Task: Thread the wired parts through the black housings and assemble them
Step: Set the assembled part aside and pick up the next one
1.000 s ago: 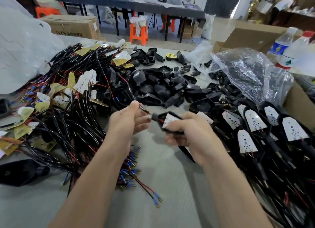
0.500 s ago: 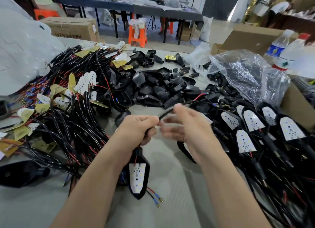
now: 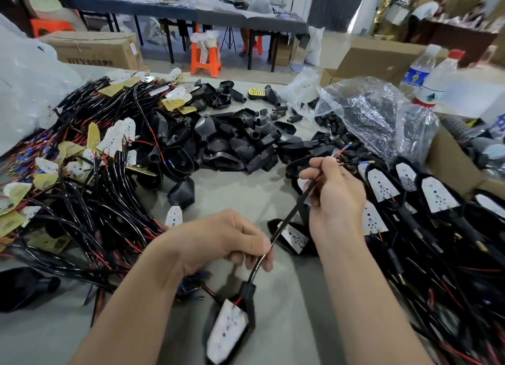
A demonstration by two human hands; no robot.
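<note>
One black housing (image 3: 247,293) low by the near edge of the bench (image 3: 295,304), blurred, with a white LED board (image 3: 226,329) in its open face. Hard to tell whether hanging free or touching the surface. From its narrow neck, a black sleeved cable (image 3: 290,214) running up and rightward, taut.

Judged from this: threading done for this piece, board seated or nearly so. Left to do: laying it with the finished assemblies (image 3: 437,198) along the right edge. Plenty more besides: a heap of empty housings (image 3: 232,143) mid-bench and a tangle of wired boards (image 3: 82,179) toward the left edge.

Left hand (image 3: 218,241) curled round the cable just above the housing, knuckles up, forearm in from the near edge. Right hand (image 3: 336,200) higher and further in, pinching the cable's far part, red and blue wire ends (image 3: 341,153) poking out past the fingers.

Crumpled plastic bag (image 3: 369,113) and two bottles (image 3: 426,72) near the far right corner.
</note>
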